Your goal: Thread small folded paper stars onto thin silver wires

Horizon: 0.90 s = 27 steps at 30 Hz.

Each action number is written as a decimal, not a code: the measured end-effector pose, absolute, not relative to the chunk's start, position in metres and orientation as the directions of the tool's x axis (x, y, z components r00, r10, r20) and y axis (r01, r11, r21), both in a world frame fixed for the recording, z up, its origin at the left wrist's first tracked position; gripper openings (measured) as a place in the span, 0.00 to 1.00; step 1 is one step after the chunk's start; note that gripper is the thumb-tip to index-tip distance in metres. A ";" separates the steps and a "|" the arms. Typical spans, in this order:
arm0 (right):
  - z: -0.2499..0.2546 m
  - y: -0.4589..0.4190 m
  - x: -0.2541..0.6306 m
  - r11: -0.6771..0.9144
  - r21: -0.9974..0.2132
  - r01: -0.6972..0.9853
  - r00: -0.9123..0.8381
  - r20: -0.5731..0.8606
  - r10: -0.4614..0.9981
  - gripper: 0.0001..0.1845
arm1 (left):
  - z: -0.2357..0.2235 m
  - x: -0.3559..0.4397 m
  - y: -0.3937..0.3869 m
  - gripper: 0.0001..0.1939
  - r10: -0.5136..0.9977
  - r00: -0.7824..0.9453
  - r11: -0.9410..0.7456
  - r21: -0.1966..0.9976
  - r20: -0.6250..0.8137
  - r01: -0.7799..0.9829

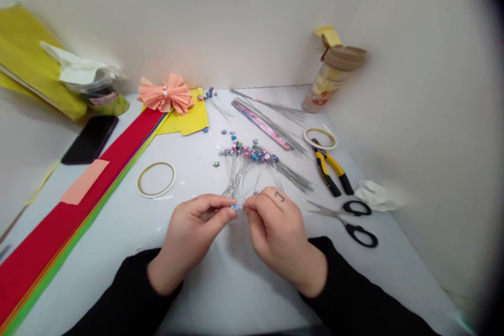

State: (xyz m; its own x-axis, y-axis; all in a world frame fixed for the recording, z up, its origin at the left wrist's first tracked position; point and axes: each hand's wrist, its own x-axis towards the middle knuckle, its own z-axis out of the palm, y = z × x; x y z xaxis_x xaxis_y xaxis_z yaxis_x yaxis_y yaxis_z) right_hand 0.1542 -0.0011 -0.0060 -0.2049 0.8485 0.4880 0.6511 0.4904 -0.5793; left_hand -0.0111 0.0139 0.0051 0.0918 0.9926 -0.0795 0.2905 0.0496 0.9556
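My left hand [192, 239] and right hand [281, 233] are both closed in pinches, thumbs and fingers meeting at a small blue paper star [235, 207] on a thin wire, above the white table [220, 294]. Just beyond my hands lies the bunch of wires [246, 168], tipped with little colored paper stars, its lower ends reaching almost to my fingers. A few loose stars [228, 134] sit just past the bunch. Left of the bunch are a roll of tape [156, 179], a stack of colored paper [79, 205] and a black phone [90, 139]. Beyond it are a pink paper bow [165, 94] on yellow paper [192, 121] and a striped paper strip [262, 125]. To its right are pliers [326, 170], scissors [342, 223], a second tape roll [319, 138] and a crumpled tissue [376, 195].
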 end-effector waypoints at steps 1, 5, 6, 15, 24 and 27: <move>-0.006 -0.001 0.154 0.491 -0.574 0.655 -0.205 0.491 0.847 0.09 | 0.005 -0.011 0.014 0.04 0.994 0.087 0.040 0.954 -0.069 0.296; -0.005 -0.001 0.152 0.495 -0.551 0.671 -0.210 0.500 0.840 0.10 | 0.004 -0.010 0.014 0.04 0.997 0.079 -0.024 0.938 -0.004 0.346; -0.005 -0.001 0.152 0.495 -0.547 0.675 -0.211 0.500 0.840 0.10 | 0.004 -0.010 0.014 0.04 0.997 0.081 -0.034 0.935 0.006 0.353; -0.002 0.003 0.154 0.408 -0.731 0.546 -0.140 0.401 0.906 0.08 | 0.004 -0.015 0.015 0.10 0.995 0.093 -0.065 0.921 0.032 0.383; -0.001 0.006 0.155 0.293 -0.847 0.443 -0.148 0.253 0.956 0.08 | 0.006 -0.017 0.018 0.10 0.886 0.273 -0.464 0.706 0.375 0.535; -0.004 0.005 0.153 0.358 -0.793 0.493 -0.167 0.317 0.934 0.06 | 0.005 -0.017 0.017 0.08 0.884 0.277 -0.467 0.685 0.377 0.559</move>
